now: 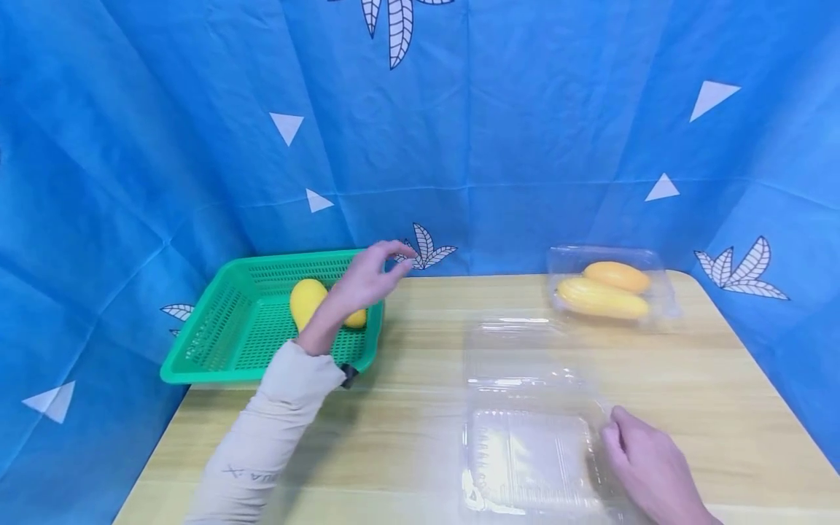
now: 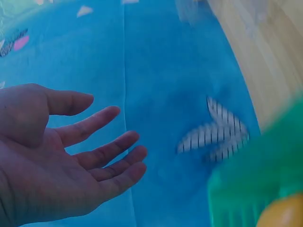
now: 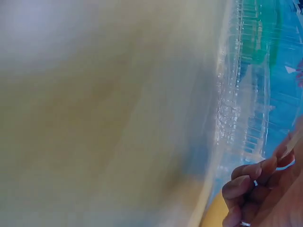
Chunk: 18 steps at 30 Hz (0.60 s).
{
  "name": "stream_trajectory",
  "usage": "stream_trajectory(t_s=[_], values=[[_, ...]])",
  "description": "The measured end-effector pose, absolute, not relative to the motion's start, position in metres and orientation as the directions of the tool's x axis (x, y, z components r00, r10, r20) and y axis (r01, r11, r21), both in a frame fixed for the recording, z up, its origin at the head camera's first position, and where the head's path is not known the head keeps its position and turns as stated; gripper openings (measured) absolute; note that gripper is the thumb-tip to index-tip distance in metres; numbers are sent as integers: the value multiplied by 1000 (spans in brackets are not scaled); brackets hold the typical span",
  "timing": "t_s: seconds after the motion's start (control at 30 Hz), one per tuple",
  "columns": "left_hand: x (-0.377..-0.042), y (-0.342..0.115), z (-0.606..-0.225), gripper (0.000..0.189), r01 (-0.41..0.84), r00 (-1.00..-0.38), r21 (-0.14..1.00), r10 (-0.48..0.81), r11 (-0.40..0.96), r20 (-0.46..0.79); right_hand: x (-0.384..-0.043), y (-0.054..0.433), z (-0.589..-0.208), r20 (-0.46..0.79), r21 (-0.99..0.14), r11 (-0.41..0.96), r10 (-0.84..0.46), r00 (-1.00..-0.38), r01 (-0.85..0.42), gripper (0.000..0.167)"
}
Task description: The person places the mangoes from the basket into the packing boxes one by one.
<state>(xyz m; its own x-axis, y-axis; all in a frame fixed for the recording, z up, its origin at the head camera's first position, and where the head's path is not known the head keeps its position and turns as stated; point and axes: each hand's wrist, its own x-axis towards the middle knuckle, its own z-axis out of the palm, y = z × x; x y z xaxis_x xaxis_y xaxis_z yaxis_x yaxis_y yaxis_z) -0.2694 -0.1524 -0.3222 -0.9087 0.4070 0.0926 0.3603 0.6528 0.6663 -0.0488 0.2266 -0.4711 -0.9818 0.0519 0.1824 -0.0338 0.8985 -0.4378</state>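
Observation:
My left hand point(image 1: 367, 281) hovers over the right end of a green plastic basket point(image 1: 216, 313), fingers spread and holding nothing; its bare palm point(image 2: 47, 175) shows in the left wrist view. In the basket lie a yellow mango-like fruit point(image 1: 306, 299) and another yellow-orange fruit point(image 1: 357, 319), partly hidden by the left hand and wrist. At the front right, my right hand point(image 1: 650, 463) pinches the right edge of a clear plastic clamshell box point(image 1: 525, 452). Its lid lies folded back, away from me. The right hand's curled fingers point(image 3: 241, 187) show in the right wrist view.
A second clear plastic box point(image 1: 663, 292) stands at the back right of the wooden table point(image 1: 420, 408), holding a long yellow fruit point(image 1: 600, 297) and an orange oval fruit point(image 1: 617, 275). Blue patterned cloth point(image 1: 525, 124) hangs behind and beside the table.

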Motion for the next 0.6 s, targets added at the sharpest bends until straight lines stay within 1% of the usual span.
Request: stream_trajectory(t_s=[0.17, 0.33, 0.6], values=[[-274, -197, -318, 34, 323, -928, 600, 371, 732, 48, -64, 214, -469, 203, -402, 913, 12, -979, -72, 30], [-277, -236, -318, 39, 319, -925, 507, 379, 801, -16, -75, 203, -465, 194, -404, 911, -5, -981, -85, 29], [-271, -276, -324, 47, 277, -922, 437, 365, 856, -130, -92, 191, -463, 177, -411, 907, -23, -984, -95, 21]])
